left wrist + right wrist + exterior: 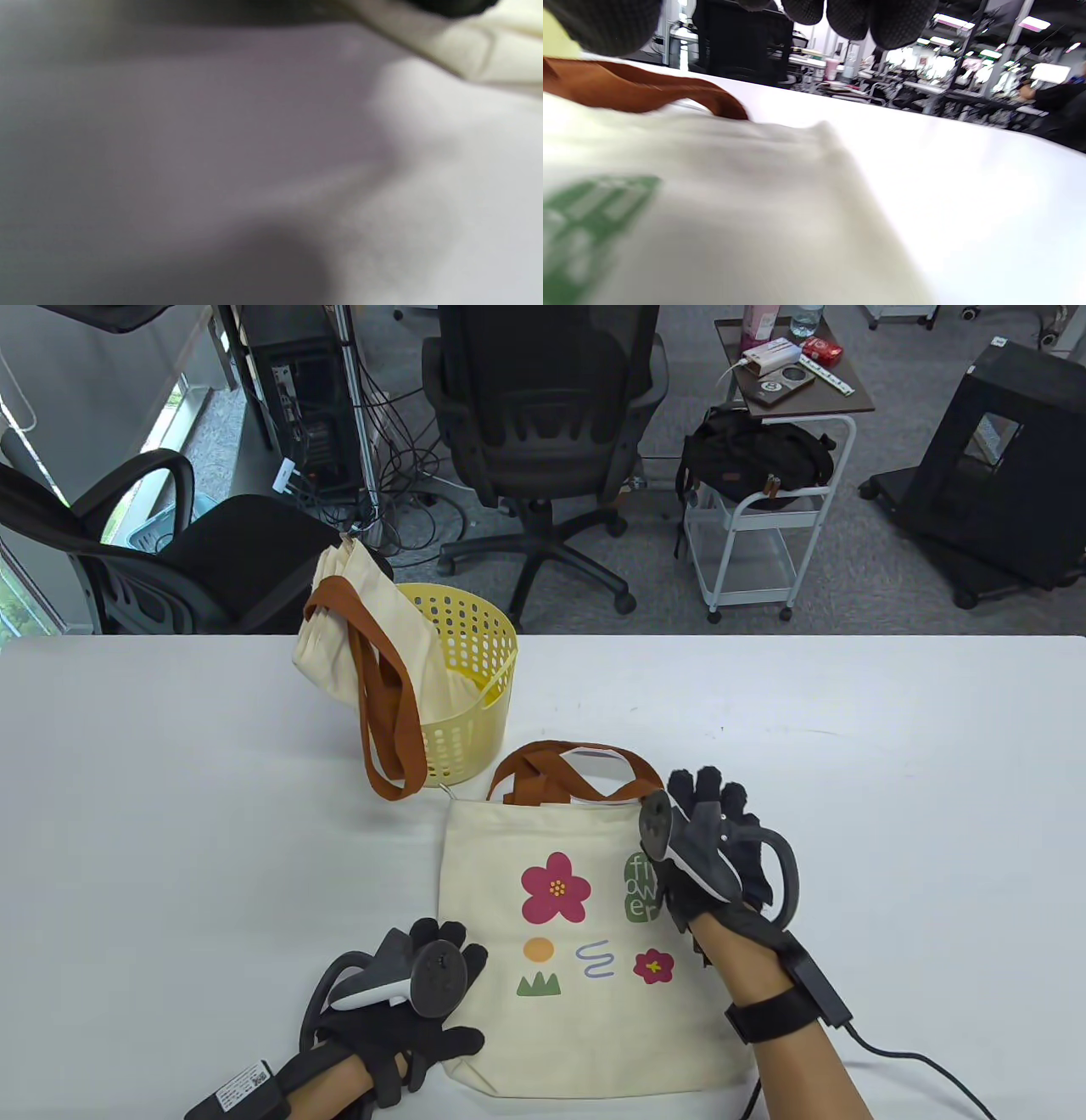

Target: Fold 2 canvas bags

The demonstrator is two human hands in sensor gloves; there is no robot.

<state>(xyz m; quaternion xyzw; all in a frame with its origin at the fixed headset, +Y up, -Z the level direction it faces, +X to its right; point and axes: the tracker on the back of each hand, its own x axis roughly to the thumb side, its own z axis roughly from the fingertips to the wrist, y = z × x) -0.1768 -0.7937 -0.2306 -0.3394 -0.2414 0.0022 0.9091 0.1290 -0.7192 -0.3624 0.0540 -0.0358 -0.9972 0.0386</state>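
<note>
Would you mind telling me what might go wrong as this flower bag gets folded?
The brown handles lie loose above the flower bag; they may bunch inside a fold. The second bag hangs over the yellow basket rim, its strap close to those handles, so a tug could perhaps snag it.

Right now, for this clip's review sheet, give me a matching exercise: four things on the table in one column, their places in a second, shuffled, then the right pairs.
Things
1. flower-print bag
2. plain bag
3. left hand
4. right hand

Places
A. draped over the yellow basket
B. at the printed bag's upper right corner
C. flat on the table, handles toward the basket
D. at the printed bag's lower left edge

Pairs: 1-C, 2-A, 3-D, 4-B
</note>
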